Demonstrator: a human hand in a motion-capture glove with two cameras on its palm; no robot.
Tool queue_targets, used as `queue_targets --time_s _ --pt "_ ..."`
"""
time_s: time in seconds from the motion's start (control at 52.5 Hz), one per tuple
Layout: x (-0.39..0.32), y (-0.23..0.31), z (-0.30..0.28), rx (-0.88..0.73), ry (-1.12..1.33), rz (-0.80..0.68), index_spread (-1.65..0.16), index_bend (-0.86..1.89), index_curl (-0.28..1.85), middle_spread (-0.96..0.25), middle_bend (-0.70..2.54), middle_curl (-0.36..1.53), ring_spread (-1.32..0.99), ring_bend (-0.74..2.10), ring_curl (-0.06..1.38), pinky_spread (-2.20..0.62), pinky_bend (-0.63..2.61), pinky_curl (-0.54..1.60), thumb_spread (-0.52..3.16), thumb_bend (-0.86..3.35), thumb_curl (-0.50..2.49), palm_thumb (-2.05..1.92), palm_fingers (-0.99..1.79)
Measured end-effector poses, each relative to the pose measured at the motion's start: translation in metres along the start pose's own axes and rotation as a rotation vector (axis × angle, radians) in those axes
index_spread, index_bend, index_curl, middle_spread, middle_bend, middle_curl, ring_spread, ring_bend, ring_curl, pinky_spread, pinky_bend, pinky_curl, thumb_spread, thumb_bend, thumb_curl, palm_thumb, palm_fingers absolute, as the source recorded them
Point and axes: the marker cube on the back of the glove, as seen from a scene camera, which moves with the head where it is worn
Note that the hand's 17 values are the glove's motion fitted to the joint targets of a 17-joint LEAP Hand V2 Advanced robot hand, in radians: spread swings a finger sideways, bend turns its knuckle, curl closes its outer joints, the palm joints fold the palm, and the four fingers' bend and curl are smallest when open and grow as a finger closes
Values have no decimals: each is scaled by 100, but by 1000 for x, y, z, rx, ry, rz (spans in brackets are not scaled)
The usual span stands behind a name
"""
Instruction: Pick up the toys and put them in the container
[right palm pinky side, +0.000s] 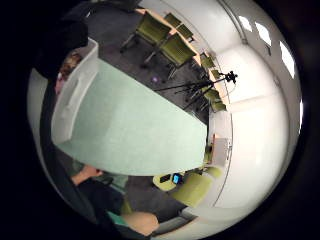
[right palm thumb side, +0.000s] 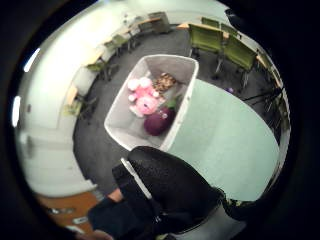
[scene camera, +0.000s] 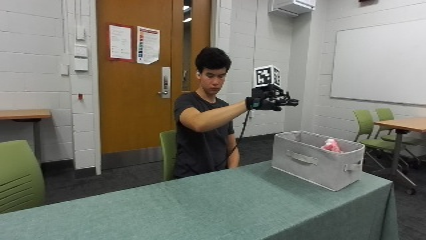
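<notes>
Black-gloved hand: the right hand is raised at shoulder height, above and just short of the grey fabric container; nothing is seen held in it, and how far the fingers are curled cannot be told
Arm: it is stretched out level from the seated person toward the container
Toys: a pink plush toy, a dark purple toy and a brown patterned toy are lying inside the container; only the pink one is showing over the rim from the outside view
Container: it is set at the end of the green tablecloth
Table: no toy is seen left on the cloth
Step in hand: the drop looks done, so the hand is best drawn back high, kept off the container's rim
</notes>
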Motion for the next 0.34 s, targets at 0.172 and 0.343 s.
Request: queue_targets --time_s 0.172,0.343 --pt "58 46 33 -34 9 164 -18 18 39 -6 27 39 -25 36 29 -16 77 29 98 -13 26 -18 -5" --pt "79 71 55 -59 -4 206 -17 17 39 -5 25 39 -25 31 29 -16 70 28 97 -12 21 -18 -5"
